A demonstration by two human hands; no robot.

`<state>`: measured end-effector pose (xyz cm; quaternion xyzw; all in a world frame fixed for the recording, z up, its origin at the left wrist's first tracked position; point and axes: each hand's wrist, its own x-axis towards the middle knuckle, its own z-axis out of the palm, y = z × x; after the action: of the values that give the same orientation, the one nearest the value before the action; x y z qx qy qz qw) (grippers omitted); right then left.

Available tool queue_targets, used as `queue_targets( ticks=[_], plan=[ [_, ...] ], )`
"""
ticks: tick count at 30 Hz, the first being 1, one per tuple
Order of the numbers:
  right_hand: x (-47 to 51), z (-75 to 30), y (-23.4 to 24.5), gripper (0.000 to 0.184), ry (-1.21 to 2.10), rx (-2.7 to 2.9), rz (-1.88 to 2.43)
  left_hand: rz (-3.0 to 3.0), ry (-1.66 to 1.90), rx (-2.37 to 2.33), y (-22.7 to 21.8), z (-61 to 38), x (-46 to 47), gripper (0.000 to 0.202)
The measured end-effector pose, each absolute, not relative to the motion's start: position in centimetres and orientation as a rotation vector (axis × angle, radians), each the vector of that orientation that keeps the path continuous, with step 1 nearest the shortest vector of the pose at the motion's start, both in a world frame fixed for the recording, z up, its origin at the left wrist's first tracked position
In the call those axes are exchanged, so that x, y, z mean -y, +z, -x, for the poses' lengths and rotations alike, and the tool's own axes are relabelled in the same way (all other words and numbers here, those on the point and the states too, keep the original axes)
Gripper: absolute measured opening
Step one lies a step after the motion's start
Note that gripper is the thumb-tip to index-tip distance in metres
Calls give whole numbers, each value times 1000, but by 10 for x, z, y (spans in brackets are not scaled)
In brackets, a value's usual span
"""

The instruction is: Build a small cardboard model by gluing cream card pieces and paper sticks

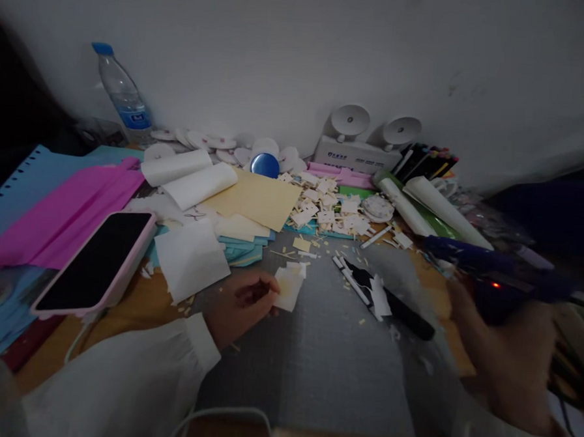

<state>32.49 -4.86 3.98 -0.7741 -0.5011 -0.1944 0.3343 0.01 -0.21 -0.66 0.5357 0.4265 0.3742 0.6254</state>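
My left hand (242,306) pinches the edge of a small white paper piece (291,290) that has a pale yellow patch, over the grey mat (333,370). At the right, my right hand (510,360) is wrapped around a dark blue glue gun (486,258) with a lit red light; motion blurs this hand. Between the hands lie black-handled scissors (407,312), a white pen (351,280) and a scrap of white paper (380,298). A square white sheet (192,259) rests just left of my left hand.
Small white cut-out pieces (317,207) are heaped behind the mat. A phone in a pink case (96,260), magenta paper (72,210) and a water bottle (124,99) occupy the left. White rolls (414,208), markers (432,162) and a white box (357,155) stand toward the wall.
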Motion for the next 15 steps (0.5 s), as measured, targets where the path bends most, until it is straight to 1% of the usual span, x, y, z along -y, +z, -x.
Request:
queue_targets(
  ticks=[3,4,5,10,15],
  plan=[
    [37,-281,38,31,-160,1270,1926,-1331,887,-1023,-9,1,2,12],
    [35,-269,34,29,-53,1306,1876,-1376,896,-1041,-9,2,2,11],
    [33,-259,28,28,-23,1335,1816,-1418,900,-1058,-9,2,2,9],
    [40,-241,-2,16,-120,1693,1650,-1461,917,-1128,-10,1,1,9],
    [48,-244,-8,19,-174,1853,1613,-1439,889,-1158,-8,-2,1,11]
  ],
)
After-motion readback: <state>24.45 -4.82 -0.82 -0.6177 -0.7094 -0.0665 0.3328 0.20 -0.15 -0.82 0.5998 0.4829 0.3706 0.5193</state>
